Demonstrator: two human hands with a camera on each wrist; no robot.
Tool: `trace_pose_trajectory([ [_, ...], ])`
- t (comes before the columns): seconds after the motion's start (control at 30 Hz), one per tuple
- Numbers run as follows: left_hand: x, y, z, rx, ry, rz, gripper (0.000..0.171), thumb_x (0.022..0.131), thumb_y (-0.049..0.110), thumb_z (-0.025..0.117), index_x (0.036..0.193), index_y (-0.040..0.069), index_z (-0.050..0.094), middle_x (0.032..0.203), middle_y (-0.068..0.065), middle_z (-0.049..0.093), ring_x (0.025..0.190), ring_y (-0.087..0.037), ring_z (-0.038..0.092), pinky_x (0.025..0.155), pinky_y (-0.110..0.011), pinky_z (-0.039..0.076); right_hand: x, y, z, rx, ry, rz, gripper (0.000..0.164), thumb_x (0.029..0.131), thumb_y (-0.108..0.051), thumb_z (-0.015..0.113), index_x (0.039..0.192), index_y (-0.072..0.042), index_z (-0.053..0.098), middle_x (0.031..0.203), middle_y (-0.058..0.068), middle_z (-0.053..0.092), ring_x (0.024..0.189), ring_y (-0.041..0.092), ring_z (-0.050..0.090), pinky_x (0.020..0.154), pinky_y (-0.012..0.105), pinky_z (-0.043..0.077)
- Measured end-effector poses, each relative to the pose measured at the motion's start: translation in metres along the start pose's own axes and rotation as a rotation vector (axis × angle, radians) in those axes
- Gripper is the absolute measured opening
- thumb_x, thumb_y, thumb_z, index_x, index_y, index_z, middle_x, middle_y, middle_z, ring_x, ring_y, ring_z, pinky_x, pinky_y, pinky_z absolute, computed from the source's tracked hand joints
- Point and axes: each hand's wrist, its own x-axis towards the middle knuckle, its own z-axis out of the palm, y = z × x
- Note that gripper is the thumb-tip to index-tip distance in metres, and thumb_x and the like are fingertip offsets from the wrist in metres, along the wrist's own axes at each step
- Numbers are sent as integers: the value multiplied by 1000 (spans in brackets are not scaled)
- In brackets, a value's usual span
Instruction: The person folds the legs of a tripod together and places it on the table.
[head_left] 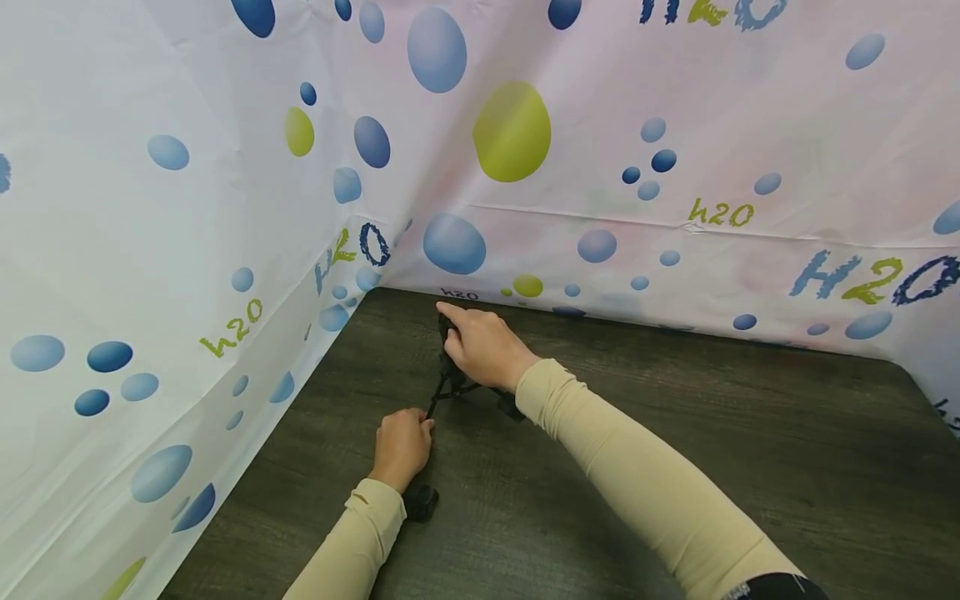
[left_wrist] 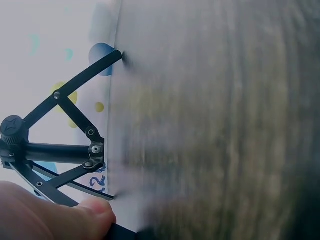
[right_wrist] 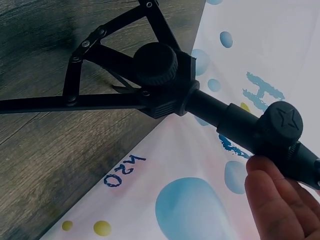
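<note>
A small black tripod (head_left: pixel 452 379) stands on the dark tabletop near the far left corner, its legs spread and braced by hinged struts. My left hand (head_left: pixel 402 446) grips one tripod leg low down; in the left wrist view the thumb (left_wrist: pixel 97 212) lies along that leg (left_wrist: pixel 55 192). Higher up, my right hand (head_left: pixel 483 343) holds the upper column, index finger stretched toward the back. In the right wrist view, the fingers (right_wrist: pixel 275 200) are against the column below a round knob (right_wrist: pixel 282 124) with a star mark. A second knob (right_wrist: pixel 155 64) sits at the leg hub.
The dark wood-grain table (head_left: pixel 675 433) runs off to the right. A white curtain (head_left: pixel 600 150) with blue and green dots and H2O lettering hangs behind its far edge and along the left side. A black device (head_left: pixel 421 502) sits at the left wrist.
</note>
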Motion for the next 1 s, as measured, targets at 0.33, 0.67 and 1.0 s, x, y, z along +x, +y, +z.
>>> trace_pose_trajectory([
  [0.33, 0, 0, 0, -20, 9, -9, 12, 92, 10, 72, 94, -1, 77, 88, -16, 72, 80, -34, 69, 73, -51, 55, -1, 1, 1, -3, 14, -19, 48, 102, -5, 42, 149, 3, 42, 65, 1, 46, 46, 10, 31, 48, 24, 29],
  [0.67, 0, 1, 3, -51, 31, -21, 13, 92, 10, 73, 95, -2, 77, 89, -16, 73, 80, -34, 69, 74, -51, 55, 0, 0, 1, -10, 33, -32, 48, 102, -5, 43, 149, 3, 42, 63, 1, 44, 45, 9, 28, 47, 24, 28],
  [1.0, 2, 2, 3, -93, 35, -33, 12, 92, 10, 73, 94, -2, 77, 87, -16, 72, 79, -33, 69, 72, -50, 55, 0, 0, 1, -16, 29, -23, 48, 102, -5, 43, 149, 3, 42, 64, 1, 45, 45, 10, 30, 48, 24, 29],
])
